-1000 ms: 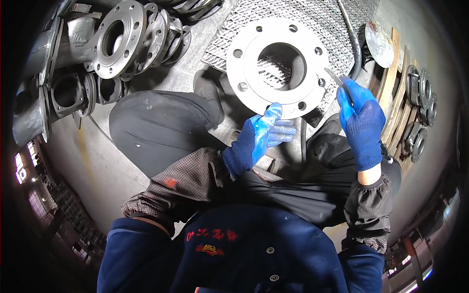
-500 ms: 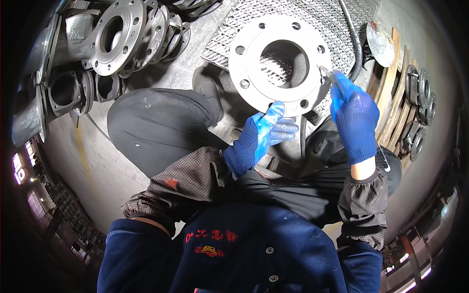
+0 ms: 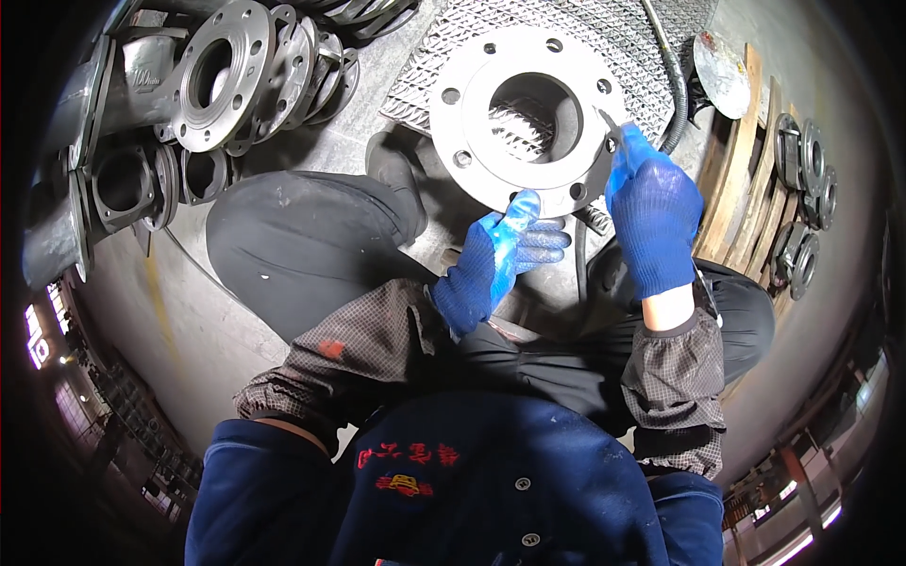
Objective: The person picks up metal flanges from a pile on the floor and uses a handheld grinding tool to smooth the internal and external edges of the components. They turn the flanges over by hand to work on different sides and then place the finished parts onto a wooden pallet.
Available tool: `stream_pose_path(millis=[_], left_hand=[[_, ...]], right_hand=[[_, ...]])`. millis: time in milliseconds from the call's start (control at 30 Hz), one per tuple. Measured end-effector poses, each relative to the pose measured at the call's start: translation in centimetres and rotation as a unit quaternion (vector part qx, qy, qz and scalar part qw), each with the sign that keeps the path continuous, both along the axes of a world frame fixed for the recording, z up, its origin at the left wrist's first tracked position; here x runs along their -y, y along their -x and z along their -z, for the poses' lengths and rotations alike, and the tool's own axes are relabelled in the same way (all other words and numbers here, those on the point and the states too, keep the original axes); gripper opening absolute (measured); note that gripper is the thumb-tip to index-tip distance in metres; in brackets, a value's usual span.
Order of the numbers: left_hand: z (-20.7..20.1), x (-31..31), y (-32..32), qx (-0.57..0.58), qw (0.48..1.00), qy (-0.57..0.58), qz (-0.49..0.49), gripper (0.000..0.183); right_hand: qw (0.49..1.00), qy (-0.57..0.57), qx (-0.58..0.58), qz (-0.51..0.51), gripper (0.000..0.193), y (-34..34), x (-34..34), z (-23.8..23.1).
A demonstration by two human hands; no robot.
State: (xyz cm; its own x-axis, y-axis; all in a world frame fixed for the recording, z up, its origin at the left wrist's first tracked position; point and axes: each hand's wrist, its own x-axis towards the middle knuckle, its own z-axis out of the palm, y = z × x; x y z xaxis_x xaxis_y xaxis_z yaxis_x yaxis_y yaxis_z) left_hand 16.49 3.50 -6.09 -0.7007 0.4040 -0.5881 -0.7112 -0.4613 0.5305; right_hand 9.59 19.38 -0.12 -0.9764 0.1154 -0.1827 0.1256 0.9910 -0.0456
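In front of me a pale grey metal flange, round with bolt holes and a raised neck around a wide bore, rests with mesh under its far part. My left hand, in a blue coated glove, has its thumb at the flange's near rim. The other fingers are stretched out below the rim, gripping nothing. My right hand, gloved alike, is closed on a slim metal tool. Its tip touches or nearly touches the right side of the flange face. The glove hides the rest, so its exact kind cannot be told.
Several dark flanges and pipe fittings are stacked at the left. Expanded metal mesh lies beyond the flange, with a black hose across it. At the right are wooden slats, a stained disc and small flanges.
My right hand and the tool have moved left and slightly toward me. The flange appears slightly further left and up in view; my left hand stays at its near rim.
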Motion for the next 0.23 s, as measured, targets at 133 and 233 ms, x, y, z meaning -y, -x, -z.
stream_pose_path(millis=[133,233], left_hand=[[-2.0,0.3,1.1,0.167,0.984,-0.048,-0.028,0.037],[0.1,1.0,0.0,-0.047,0.997,0.002,0.058,0.044]], right_hand=[[0.997,0.050,-0.063,-0.016,0.025,-0.6,0.1,-0.1],[0.999,0.049,-0.019,-0.005,0.029,2.0,0.8,1.0]])
